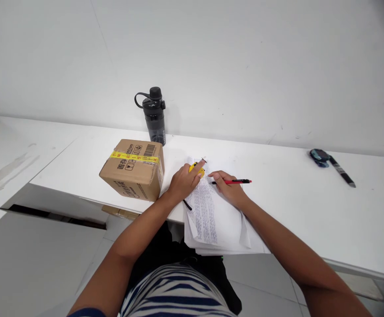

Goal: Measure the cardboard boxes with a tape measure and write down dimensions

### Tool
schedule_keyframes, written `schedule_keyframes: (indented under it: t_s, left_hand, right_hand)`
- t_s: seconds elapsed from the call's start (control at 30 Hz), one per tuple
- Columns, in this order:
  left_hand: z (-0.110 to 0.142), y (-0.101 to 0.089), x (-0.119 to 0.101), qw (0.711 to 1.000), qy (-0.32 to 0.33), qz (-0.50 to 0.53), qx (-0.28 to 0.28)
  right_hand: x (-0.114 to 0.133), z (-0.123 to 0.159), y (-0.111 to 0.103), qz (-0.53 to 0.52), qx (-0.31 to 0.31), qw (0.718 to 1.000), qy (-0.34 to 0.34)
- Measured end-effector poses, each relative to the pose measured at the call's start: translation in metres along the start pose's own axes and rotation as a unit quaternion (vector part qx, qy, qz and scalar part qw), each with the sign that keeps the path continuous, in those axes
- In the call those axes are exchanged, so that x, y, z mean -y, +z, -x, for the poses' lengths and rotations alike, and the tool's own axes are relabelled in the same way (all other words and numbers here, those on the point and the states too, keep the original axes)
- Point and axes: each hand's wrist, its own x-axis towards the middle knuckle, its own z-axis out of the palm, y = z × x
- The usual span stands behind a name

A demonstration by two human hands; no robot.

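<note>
L hand point(184, 181) clamped on tape measure point(192, 167), which sits on upper part of papers point(225, 224); index lies along its top, prob. to steady it, and the weight there likely pins the sheets too. Small dark bit at index tip, maybe the blade's end; too small to tell. R hand point(227, 187) closed round pen point(237, 181), held approx. level, pointing across; grip looks more like parking it than writing, tho fingertips partly hidden. Hands near ea. other, not touching. Papers close to the body, lower end over the counter point(311, 211) edge, corners curling, presumably for easy reach. Dark strap point(187, 205) at L edge of papers, prob. the measure's. Surroundings: box point(131, 165), taped, just beside L forearm, so limits room that side; contact w/ arm can't tell. Bottle point(154, 119) upright behind box, by wall point(245, 66). Gadget point(319, 155) + marker point(343, 172) well off to R, out of the way. R forearm lies across R side of papers, covering part.
</note>
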Motion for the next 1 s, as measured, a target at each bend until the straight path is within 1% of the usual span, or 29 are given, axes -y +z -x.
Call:
schedule_keyframes:
  t_s: [0.07,0.13,0.2,0.23,0.3,0.37,0.4,0.43,0.5,0.53,0.57,0.6,0.63,0.67,0.73,0.77,0.83,0.9,0.93,1.0]
  left_hand:
    - [0.000,0.000,0.001,1.000,0.001,0.000,-0.003]
    - [0.000,0.001,0.002,1.000,0.007,-0.002,-0.008]
    - [0.001,0.001,0.003,1.000,0.020,-0.015,-0.014]
    - [0.001,0.002,0.004,0.999,0.028,-0.023,-0.020]
    - [0.001,0.001,0.005,0.997,0.050,-0.034,-0.039]
    - [0.003,-0.001,0.005,0.994,0.082,-0.028,-0.070]
    - [0.005,-0.003,0.004,0.990,0.106,-0.018,-0.091]
    - [0.008,-0.006,0.002,0.984,0.135,-0.004,-0.117]
    - [0.018,-0.016,-0.006,0.965,0.188,0.035,-0.181]
    - [0.025,-0.023,-0.012,0.952,0.209,0.060,-0.215]
    - [0.033,-0.030,-0.020,0.938,0.224,0.089,-0.250]
    - [0.043,-0.038,-0.028,0.923,0.232,0.121,-0.283]
    - [0.053,-0.047,-0.036,0.906,0.233,0.160,-0.314]
    - [0.063,-0.056,-0.043,0.892,0.222,0.197,-0.342]
    - [0.083,-0.074,-0.054,0.872,0.159,0.252,-0.389]
    - [0.092,-0.082,-0.056,0.865,0.120,0.271,-0.405]
    - [0.108,-0.098,-0.055,0.853,0.048,0.322,-0.407]
    - [0.121,-0.113,-0.049,0.834,-0.024,0.409,-0.370]
    - [0.127,-0.120,-0.045,0.816,-0.067,0.465,-0.338]
    - [0.134,-0.134,-0.035,0.758,-0.153,0.577,-0.263]
  right_hand:
    - [-0.002,-0.001,-0.003,0.020,-0.022,1.000,-0.011]
    - [-0.008,-0.004,-0.008,0.081,-0.064,0.994,-0.024]
    - [-0.016,-0.009,-0.013,0.153,-0.094,0.984,-0.023]
    - [-0.020,-0.013,-0.015,0.178,-0.097,0.979,-0.016]
    - [-0.026,-0.020,-0.020,0.195,-0.075,0.978,-0.003]
    - [-0.022,-0.025,-0.025,0.194,-0.049,0.980,-0.004]
    - [-0.015,-0.026,-0.029,0.191,-0.038,0.981,-0.008]
    - [-0.006,-0.025,-0.033,0.180,-0.018,0.983,-0.018]
    - [0.022,-0.016,-0.042,0.127,0.066,0.988,-0.060]
    - [0.038,-0.008,-0.045,0.070,0.146,0.982,-0.096]
    - [0.055,0.002,-0.047,0.015,0.227,0.965,-0.127]
    - [0.072,0.014,-0.047,-0.022,0.275,0.950,-0.147]
    - [0.089,0.026,-0.045,-0.047,0.290,0.942,-0.160]
    - [0.104,0.037,-0.041,-0.067,0.277,0.944,-0.166]
    - [0.130,0.055,-0.028,-0.087,0.219,0.955,-0.183]
    - [0.140,0.060,-0.021,-0.074,0.180,0.961,-0.195]
    - [0.156,0.065,-0.007,-0.006,0.104,0.968,-0.228]
    - [0.167,0.064,0.004,0.096,0.040,0.958,-0.266]
    - [0.171,0.063,0.009,0.150,0.015,0.945,-0.289]
    - [0.179,0.061,0.017,0.251,-0.018,0.907,-0.337]
